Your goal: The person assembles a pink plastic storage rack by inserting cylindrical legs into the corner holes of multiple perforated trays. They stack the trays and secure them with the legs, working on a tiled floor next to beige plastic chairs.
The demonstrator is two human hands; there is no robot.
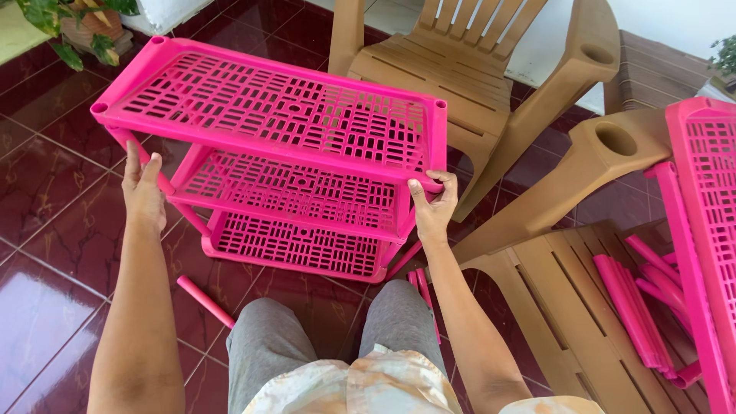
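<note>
A pink plastic rack (276, 115) with three slotted shelves stands on the tiled floor in front of my knees. My left hand (143, 192) grips the rack's near left leg below the top shelf. My right hand (433, 203) is closed on the near right corner of the top shelf. One loose pink tube (205, 301) lies on the floor by my left knee, and more pink tubes (420, 284) show between my right knee and the rack.
A tan plastic chair (475, 69) stands behind the rack. A second tan chair (567, 307) at my right holds several pink tubes (636, 307) and another pink shelf (709, 230). A potted plant (77, 27) sits at the far left on the dark red tiles.
</note>
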